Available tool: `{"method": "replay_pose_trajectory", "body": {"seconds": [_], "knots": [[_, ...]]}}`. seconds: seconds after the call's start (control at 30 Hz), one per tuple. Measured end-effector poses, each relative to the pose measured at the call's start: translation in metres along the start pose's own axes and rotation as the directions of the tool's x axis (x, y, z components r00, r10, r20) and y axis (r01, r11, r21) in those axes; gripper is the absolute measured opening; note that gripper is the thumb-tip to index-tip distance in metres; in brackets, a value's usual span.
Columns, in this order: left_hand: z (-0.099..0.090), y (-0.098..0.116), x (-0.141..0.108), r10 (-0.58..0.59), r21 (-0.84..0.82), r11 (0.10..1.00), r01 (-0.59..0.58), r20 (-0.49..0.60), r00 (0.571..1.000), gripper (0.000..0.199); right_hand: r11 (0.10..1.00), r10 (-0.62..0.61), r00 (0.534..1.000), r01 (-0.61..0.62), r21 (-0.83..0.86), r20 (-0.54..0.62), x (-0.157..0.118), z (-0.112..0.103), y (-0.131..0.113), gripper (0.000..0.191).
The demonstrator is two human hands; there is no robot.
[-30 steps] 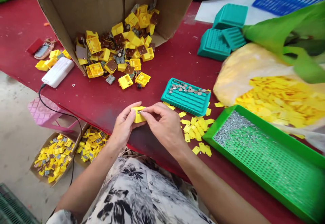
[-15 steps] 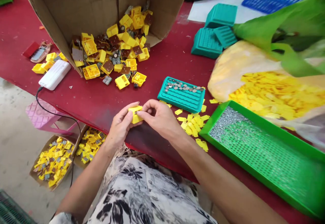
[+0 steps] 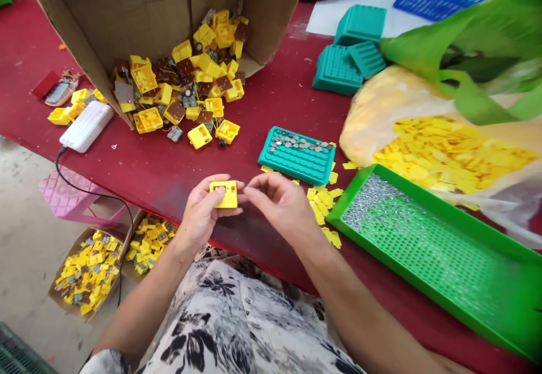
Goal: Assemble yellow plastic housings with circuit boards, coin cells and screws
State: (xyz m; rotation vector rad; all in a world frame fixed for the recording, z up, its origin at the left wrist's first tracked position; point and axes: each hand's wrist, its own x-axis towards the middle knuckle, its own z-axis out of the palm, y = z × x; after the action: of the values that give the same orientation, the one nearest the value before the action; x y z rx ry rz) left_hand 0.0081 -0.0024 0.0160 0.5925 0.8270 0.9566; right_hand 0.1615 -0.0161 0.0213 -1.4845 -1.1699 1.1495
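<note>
My left hand holds a small yellow plastic case on its fingers, with the thumb pressed on top. My right hand is raised just right of the case, apart from it, with nothing visible in its fingers. Nearest that hand lie a teal tray with rows of silver button cells and a scatter of flat yellow pieces. A green tray of small metal parts sits further right. The case's inside is hidden.
A tipped cardboard box spills yellow cases and brown circuit boards onto the red table cover. A white power bank has a black cable. A plastic bag of yellow pieces lies right; stacked teal trays stand behind.
My right hand has come off the case and moved right. The case now lies flat on my left hand, with its broad face upward.
</note>
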Motion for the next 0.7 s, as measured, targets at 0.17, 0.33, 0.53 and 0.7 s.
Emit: {"method": "replay_pose_trajectory", "body": {"seconds": [0.17,0.33,0.53,0.7], "knots": [[0.021,-0.006,0.001,0.045,-0.009,0.999,-0.045,0.048,0.998,0.034,0.993,0.067,0.995,-0.074,-0.095,-0.075,-0.025,0.0,0.002,0.04],[0.034,-0.015,0.003,-0.011,0.058,0.998,0.003,0.129,0.992,0.033,0.999,0.037,0.998,-0.035,0.032,-0.057,-0.034,-0.005,0.009,0.025],[0.036,-0.024,0.006,-0.061,0.148,0.988,0.037,0.16,0.985,0.034,0.987,0.088,0.995,-0.079,0.143,-0.054,-0.043,-0.023,0.014,0.025],[0.042,-0.027,0.004,0.011,0.285,0.957,-0.06,0.17,0.985,0.031,0.88,0.21,0.974,-0.225,0.418,0.081,-0.044,-0.039,0.009,0.033]]}}
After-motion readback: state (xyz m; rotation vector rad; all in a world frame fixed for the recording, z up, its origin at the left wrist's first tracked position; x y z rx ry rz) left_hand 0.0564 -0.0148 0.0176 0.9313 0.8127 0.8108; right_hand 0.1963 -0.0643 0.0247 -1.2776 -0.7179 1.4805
